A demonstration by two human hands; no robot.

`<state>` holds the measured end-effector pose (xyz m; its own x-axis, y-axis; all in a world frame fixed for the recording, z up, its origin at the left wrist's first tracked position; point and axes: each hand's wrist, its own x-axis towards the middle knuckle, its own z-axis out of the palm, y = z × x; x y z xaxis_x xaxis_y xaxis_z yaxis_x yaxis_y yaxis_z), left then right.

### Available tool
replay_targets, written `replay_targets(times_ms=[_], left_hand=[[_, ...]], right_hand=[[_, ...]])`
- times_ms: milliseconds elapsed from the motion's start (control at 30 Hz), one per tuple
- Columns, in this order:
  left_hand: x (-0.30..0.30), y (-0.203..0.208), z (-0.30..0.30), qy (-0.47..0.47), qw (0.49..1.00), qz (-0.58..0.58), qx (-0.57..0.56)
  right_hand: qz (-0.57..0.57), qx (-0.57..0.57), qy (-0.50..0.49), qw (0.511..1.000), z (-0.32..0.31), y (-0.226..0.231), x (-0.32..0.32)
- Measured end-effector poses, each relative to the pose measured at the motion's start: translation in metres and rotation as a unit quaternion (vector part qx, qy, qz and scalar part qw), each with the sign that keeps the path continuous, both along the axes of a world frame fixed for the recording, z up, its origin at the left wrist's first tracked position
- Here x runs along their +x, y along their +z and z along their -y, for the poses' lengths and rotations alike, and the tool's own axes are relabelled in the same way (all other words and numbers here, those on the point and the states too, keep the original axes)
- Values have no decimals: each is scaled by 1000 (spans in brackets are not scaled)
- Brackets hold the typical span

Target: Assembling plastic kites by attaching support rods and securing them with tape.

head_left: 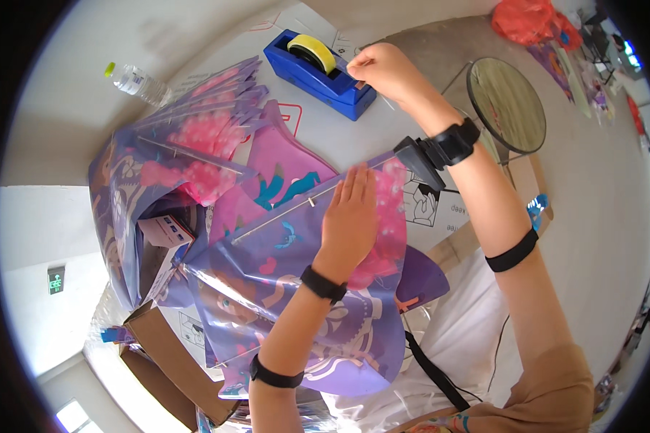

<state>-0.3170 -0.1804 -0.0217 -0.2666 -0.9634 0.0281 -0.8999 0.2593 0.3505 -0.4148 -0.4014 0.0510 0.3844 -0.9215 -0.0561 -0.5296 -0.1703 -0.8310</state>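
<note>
My left hand (348, 224) lies flat with its fingers stretched out on a purple printed plastic kite (296, 317), next to a thin rod that runs along it. At the cutting end of a blue tape dispenser (318, 72) is my right hand (386, 71), its fingers pinched together on the end of the adhesive tape. A yellow roll of tape (312, 52) sits in the dispenser. More folded purple and pink kites (202, 137) are heaped to the left of my left hand, with thin rods among them.
A clear bottle (141, 83) with a green cap lies at the far left. An open brown cardboard box (177, 361) is at the lower left. To the right stands a round, dark-rimmed stool top (507, 105) on thin legs. A red plastic bag (523, 22) lies at the far right.
</note>
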Motion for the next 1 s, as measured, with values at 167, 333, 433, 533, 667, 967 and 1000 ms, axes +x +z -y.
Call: replay_targets(times_ms=[167,333,433,533,667,967,1000], left_hand=[[-11,-9,8,21,1000,-1,-9],[-13,-5,11,24,1000,5,-10],[-15,-4,12,24,999,14,-18],[-18,-3,14,28,999,12,-16],[-18,0,17,44,999,17,0],[-23,-3,15,62,997,-10,-33],[-25,-3,17,64,997,-14,-36]], right_hand=[[78,-42,-116,989,-20,-12,-22],[123,117,-83,982,-23,-24,-45],[229,191,-77,951,-21,-46,-44],[251,185,-83,947,-21,-57,-37],[200,164,-89,962,-20,-55,-34],[221,112,-122,961,-34,-62,-34],[199,79,-119,969,-39,-69,-36]])
